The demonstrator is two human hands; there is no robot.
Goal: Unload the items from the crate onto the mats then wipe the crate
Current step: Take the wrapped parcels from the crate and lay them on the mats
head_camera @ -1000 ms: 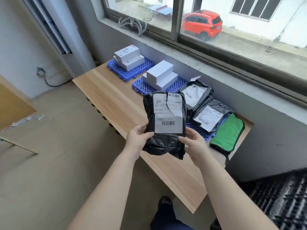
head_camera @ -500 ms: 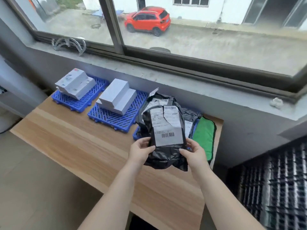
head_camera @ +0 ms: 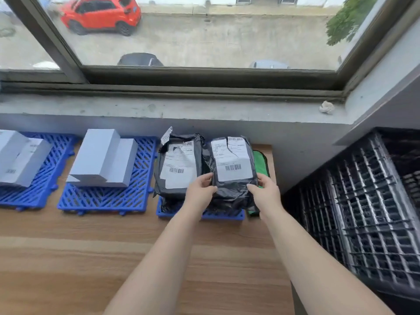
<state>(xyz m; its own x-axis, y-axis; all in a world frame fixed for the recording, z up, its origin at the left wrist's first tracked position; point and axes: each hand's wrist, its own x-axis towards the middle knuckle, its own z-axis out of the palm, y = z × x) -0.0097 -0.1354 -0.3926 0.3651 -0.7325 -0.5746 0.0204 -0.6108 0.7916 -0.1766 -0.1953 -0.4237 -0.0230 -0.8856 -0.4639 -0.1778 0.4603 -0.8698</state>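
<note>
A black mailer bag with a white barcode label (head_camera: 231, 164) lies over the right side of the rightmost blue mat (head_camera: 222, 215). My left hand (head_camera: 200, 189) grips its left edge and my right hand (head_camera: 264, 192) grips its right edge. Beside it on the same mat lies another black labelled bag (head_camera: 179, 169). The black plastic crate (head_camera: 354, 214) stands at the right, off the table's end. A green cloth (head_camera: 261, 164) shows partly behind the held bag.
Two more blue mats, one in the middle (head_camera: 102, 196) and one at the left (head_camera: 34, 189), carry stacked white boxes (head_camera: 102, 158). The wooden table (head_camera: 113, 258) runs below a concrete window sill (head_camera: 204, 108). A crumpled white scrap (head_camera: 326, 107) lies on the sill.
Both hands have carried the bag forward and down onto the rightmost mat, over the bags lying there. The view has swung right, bringing the crate closer.
</note>
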